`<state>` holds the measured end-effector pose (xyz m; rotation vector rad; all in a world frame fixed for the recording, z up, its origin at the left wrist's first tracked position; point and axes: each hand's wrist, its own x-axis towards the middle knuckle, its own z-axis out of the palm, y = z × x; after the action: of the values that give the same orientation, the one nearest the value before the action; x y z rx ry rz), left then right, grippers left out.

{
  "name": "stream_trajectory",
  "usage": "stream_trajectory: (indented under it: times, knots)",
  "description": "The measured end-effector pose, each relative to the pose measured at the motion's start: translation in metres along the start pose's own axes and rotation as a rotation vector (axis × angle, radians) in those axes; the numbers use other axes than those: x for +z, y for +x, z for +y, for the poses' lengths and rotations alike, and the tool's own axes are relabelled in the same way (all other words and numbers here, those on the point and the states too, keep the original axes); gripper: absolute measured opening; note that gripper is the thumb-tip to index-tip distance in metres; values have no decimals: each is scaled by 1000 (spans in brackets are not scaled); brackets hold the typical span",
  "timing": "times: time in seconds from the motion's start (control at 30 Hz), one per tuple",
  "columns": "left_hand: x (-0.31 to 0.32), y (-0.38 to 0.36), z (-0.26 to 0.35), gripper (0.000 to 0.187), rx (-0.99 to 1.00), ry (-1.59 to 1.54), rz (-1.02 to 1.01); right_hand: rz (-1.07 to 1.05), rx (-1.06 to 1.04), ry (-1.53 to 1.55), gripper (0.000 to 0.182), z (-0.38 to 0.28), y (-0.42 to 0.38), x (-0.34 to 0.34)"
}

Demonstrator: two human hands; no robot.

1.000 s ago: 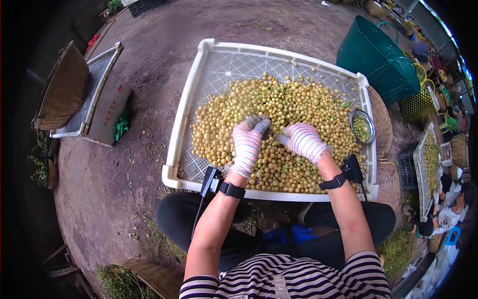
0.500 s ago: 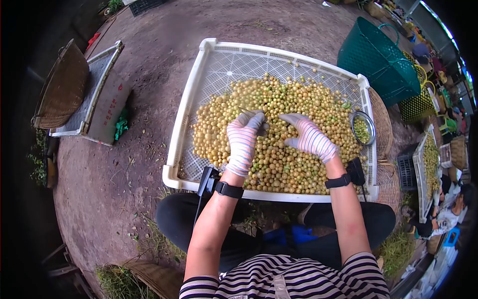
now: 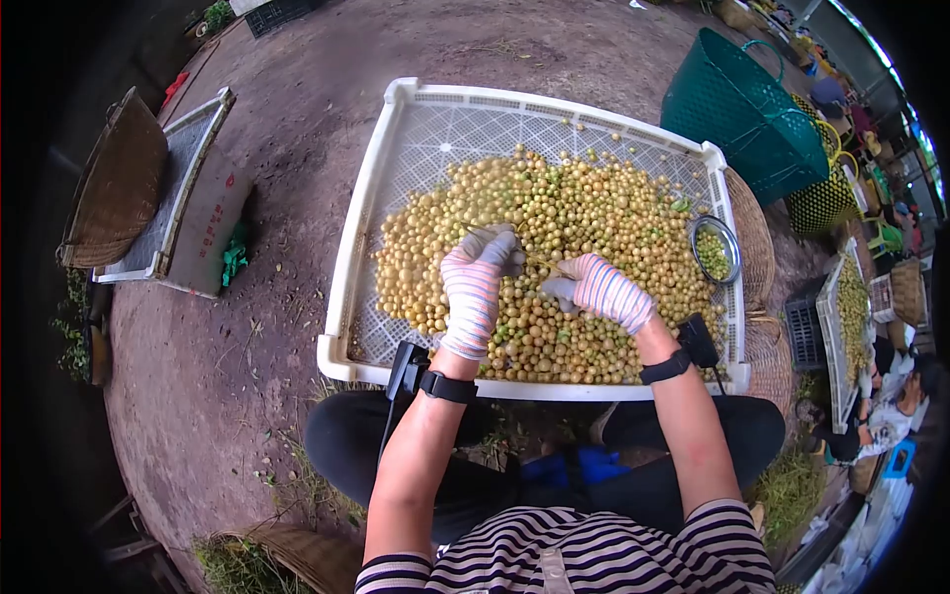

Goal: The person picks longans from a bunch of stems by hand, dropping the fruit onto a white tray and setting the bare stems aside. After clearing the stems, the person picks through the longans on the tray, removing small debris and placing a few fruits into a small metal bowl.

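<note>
A white mesh tray [image 3: 341,287] spread with small round yellow-brown fruits [image 3: 554,342] lies across my knees. Over the fruits, my left hand [image 3: 473,292], in a striped glove with grey fingers, is closed on a thin stem [image 3: 540,262]. The stem crosses the gap between both hands. My right hand [image 3: 612,292], gloved alike, has its fingertips pinched together at the stem's other end. What else sits inside the left fingers is hidden. Near the tray's right rim stands a round metal bowl [image 3: 732,269] holding greener fruits.
A green woven basket [image 3: 732,119] and a yellow-black one [image 3: 823,203] stand beyond the tray's right corner. At left, a wicker basket [image 3: 117,188] leans by another tray [image 3: 193,233]. A person [image 3: 901,406] sits far right near a fruit-filled tray [image 3: 839,346].
My right hand has gone from spread fingers to a pinch at the stem, which now spans both hands. My left hand stays closed, shifted slightly left in view.
</note>
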<state>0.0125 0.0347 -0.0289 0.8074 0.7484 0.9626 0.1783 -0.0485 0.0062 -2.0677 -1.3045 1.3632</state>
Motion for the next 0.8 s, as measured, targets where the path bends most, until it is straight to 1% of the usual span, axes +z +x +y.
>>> stream_trajectory:
  times: [0.03, 0.13, 0.17, 0.2, 0.27, 0.3, 0.4, 0.47, 0.53, 0.6, 0.63, 0.67, 0.73, 0.77, 0.8]
  knots:
    - [0, 0, 1, 16, -12, -19, 6, -32, 10, -64, 30, 6, -1, -4]
    - [-5, 5, 12, 16, 75, -75, 35, -79, -25, -565, 25, 26, 3, -25]
    - [-8, 8, 13, 16, 65, -70, 37, 66, -89, -659, 24, 41, 6, -29]
    - [-8, 7, 14, 16, 59, -70, 42, 151, -69, -606, 25, 45, 11, -34]
    - [-7, 2, 16, 16, 49, -63, 54, 491, -276, -483, 27, 52, 31, -32]
    - [-8, 2, 13, 16, 23, -66, 52, 544, -231, -385, 27, 32, 35, -30]
    - [-4, -5, 14, 17, 2, -49, 40, 816, -475, -696, 26, 15, 75, -11]
    - [-5, -11, 23, 18, 7, -38, 46, 752, -509, -842, 21, 21, 102, -9]
    - [-12, -14, 32, 19, 27, -45, 68, 822, -489, -675, 4, 27, 109, -12]
    - [-24, -11, 32, 17, 69, -96, 53, 828, -503, -293, 7, 44, 119, -23]
    - [-25, -12, 34, 18, 71, -111, 59, 659, -526, 17, 14, 38, 109, -33]
    - [-24, -13, 36, 19, 74, -125, 60, 468, -281, 303, 18, 35, 96, -41]
    - [-22, -13, 30, 20, 51, -146, 64, 284, -290, 536, 18, 21, 65, -49]
    - [-19, -12, 27, 20, 42, -157, 64, 208, -331, 621, 17, 26, 61, -48]
    - [-17, -12, 25, 20, 24, -158, 69, 175, -354, 663, 17, 27, 56, -46]
